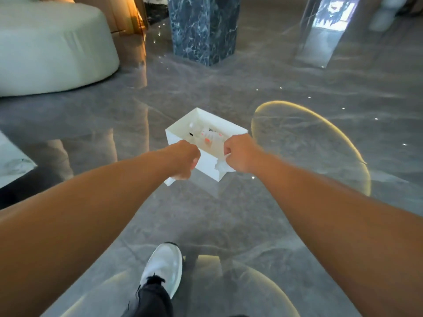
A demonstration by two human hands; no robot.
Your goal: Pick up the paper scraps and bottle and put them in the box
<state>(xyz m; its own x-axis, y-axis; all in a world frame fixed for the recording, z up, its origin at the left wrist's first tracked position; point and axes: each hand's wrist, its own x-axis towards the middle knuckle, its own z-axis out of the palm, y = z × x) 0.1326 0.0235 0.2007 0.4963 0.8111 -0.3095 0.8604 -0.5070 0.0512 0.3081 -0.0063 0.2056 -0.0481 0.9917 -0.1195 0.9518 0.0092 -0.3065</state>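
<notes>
Scraps of white paper are bunched in both fists, and both fists hang over the near side of the white box [183,128] that sits on the glossy grey floor [229,213]. The left hand [184,160] is curled tight around a scrap [169,180] whose corner pokes out below the knuckles; the right hand [240,153] is likewise closed on a crumpled scrap [220,165] that shows under the fingers. Inside the box lies a clear bottle [209,136] with orange or red marks, so that part of the job looks done. The main risk, as I judge it, is release point: both hands sit over the near wall, not clearly over the opening, and paper let go here could slide down the outside and land on the floor. Light scraps also flutter, so a drop from height may drift past the rim. A scrap could cling to the fingers and come away again as the hand withdraws. The white shoe [163,268] is stepping toward the box, and a knock from it could shove the light box along the slick floor. As for writing, the bottle carries coloured patches and dark stripes that may be a label, but the blur leaves nothing readable; the box shows no print.
</notes>
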